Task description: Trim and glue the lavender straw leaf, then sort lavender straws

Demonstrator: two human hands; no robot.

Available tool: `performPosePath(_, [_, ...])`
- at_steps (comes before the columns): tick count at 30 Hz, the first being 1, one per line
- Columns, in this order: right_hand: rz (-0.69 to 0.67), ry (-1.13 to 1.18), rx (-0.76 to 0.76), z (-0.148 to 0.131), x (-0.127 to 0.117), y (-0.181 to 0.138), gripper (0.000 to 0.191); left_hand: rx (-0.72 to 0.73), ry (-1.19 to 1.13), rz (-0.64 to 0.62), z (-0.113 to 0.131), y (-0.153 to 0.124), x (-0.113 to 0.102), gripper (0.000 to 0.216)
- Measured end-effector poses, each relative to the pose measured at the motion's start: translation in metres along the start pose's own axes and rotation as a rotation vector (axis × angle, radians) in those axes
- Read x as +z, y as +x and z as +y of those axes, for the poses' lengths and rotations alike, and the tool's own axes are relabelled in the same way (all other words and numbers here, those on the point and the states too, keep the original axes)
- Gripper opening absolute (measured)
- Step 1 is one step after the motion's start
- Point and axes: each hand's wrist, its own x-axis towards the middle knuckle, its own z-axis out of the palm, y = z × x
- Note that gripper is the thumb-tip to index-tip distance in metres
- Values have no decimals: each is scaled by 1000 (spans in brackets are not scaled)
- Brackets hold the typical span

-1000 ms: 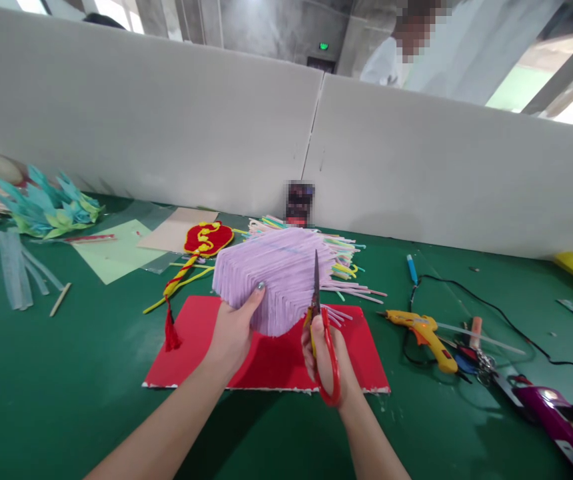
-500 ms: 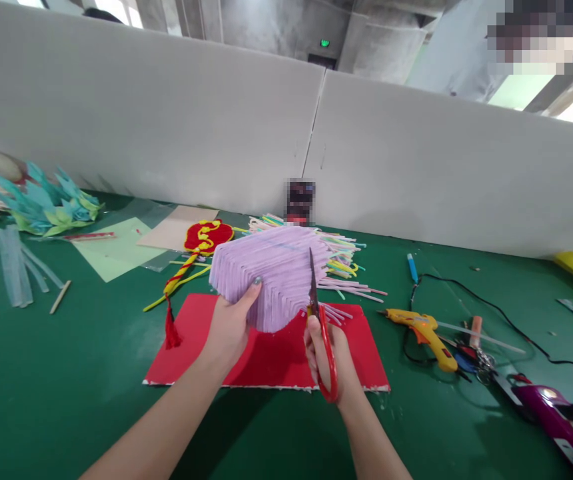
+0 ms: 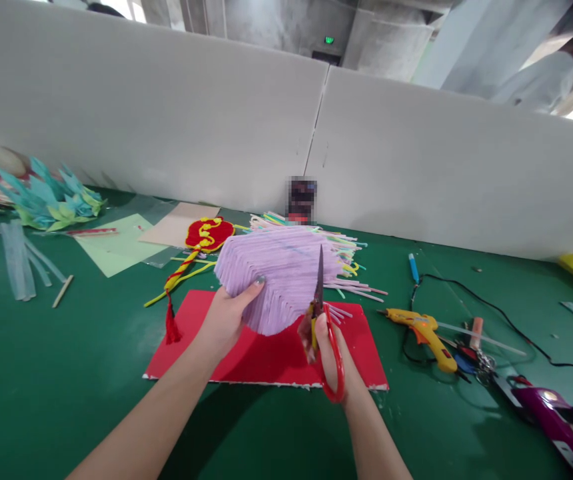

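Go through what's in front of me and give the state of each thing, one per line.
Left hand: gripping the purple fuzzy piece
Purple fuzzy piece: held up over the red board
Right hand: gripping the scissors
Scissors: blades upward, opening unclear
Red board: lying flat
Glue gun: on its side, small light lit
Red ornament: lying on the table
Green sign: lit

The left hand (image 3: pixel 224 323) grips a purple ribbed piece (image 3: pixel 276 273) at its near left edge, thumb on top. The right hand (image 3: pixel 334 353) holds red-handled scissors (image 3: pixel 319 287), blades pointing up, in front of the piece's right side; contact cannot be determined. Beneath lies a red board (image 3: pixel 266 367) on a green table (image 3: pixel 66 387). A yellow glue gun (image 3: pixel 424 327) lies to the right, a red tasselled ornament (image 3: pixel 219 237) to the left.
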Motion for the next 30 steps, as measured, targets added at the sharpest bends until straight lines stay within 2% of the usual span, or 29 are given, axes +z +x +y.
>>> performPosePath(7, [92,-57,-75,-8,0,-2,50,33,80,-63,-8,1,-7,56])
performPosePath(20, [61,-37,-18,-9,0,0,61,38,79,-49,-5,2,-7,55])
performPosePath(30, [73,-117,-69,-7,-1,-3,52,95,111,-57,-10,3,-11,53])
